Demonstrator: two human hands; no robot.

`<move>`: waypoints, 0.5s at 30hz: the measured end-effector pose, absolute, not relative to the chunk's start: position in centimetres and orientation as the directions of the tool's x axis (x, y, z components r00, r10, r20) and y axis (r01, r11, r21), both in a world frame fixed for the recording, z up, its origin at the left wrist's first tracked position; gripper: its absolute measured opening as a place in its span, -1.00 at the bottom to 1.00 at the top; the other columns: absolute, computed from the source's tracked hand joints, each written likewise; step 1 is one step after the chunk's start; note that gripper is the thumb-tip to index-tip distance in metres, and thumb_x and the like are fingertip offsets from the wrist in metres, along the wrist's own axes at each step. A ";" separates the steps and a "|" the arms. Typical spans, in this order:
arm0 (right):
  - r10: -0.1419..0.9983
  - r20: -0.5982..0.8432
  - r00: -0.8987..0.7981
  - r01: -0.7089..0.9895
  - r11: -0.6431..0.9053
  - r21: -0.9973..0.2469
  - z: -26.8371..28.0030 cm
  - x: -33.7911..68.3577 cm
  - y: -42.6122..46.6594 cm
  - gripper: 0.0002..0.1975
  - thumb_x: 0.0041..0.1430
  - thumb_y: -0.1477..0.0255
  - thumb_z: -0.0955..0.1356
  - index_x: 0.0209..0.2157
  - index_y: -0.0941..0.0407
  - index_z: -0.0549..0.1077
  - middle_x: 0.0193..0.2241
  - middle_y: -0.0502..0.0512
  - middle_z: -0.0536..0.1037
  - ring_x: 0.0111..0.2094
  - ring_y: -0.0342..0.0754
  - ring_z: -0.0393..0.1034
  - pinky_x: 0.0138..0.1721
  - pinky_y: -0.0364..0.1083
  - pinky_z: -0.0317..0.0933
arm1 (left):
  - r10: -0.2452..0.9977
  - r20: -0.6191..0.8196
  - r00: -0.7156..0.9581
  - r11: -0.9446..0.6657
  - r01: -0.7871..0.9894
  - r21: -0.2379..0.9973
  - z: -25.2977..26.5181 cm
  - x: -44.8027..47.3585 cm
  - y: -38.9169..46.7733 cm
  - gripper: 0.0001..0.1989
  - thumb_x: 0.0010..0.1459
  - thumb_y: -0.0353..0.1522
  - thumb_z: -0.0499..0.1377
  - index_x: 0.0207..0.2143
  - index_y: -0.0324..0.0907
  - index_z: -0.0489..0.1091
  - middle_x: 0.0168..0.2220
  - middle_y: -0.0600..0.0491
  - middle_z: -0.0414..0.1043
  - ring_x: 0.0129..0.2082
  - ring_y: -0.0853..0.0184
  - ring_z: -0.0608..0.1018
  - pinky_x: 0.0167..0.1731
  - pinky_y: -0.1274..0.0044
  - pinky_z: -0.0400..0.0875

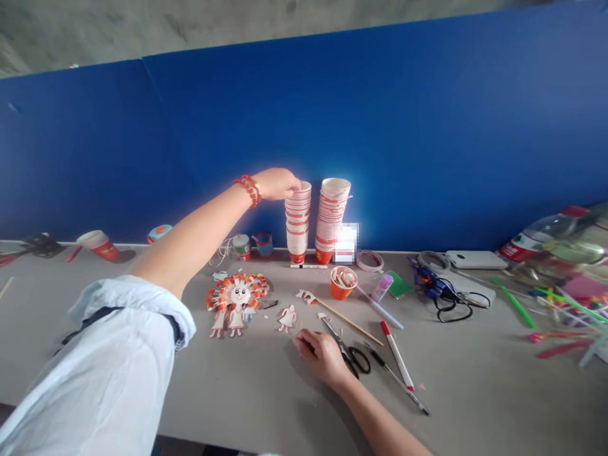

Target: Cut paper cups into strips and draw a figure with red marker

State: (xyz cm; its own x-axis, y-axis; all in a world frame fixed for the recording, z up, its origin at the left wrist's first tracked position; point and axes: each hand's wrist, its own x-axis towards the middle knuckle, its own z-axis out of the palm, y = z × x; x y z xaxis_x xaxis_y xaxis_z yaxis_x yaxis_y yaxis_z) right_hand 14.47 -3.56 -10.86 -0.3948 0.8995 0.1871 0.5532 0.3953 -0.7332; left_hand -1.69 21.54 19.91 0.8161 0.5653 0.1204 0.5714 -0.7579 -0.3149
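Head view: I locate the left-hand stack of nested white paper cups with red-orange bases at the far side of the grey tabletop, just in front of the upright blue panel. Its long axis is vertical, with the open mouth of the uppermost cup facing up. The left hand is the nearer one: it reaches in from the left at the height of the top rim, fingers bent over the rim's left side and apparently touching it. I cannot tell whether those fingers are pinched tight on the cup. A second tall stack of white and red-orange paper cups stands just to the right, separated by a narrow gap. One slim white-and-black marker lies crosswise at the foot of both stacks. From the right hand, the left-hand stack lies well apart, forward and slightly left. That hand rests palm down, fingers loosely curled, beside the black-handled metal scissors; I cannot tell whether it encloses anything.
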 end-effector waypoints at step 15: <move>0.899 0.192 -0.393 0.558 0.399 -0.728 -11.2 14.5 -3.5 -0.75 0.28 0.40 0.21 -0.45 0.09 0.42 -0.60 -0.01 0.44 -0.56 -0.13 0.29 -0.49 -0.21 0.05 | 0.618 0.161 0.770 -0.636 0.609 -0.474 19.4 -1.3 21.6 -0.73 0.16 -0.34 0.03 -0.15 -0.16 0.45 -0.32 -0.03 0.55 -0.40 0.24 0.52 -0.50 0.49 0.08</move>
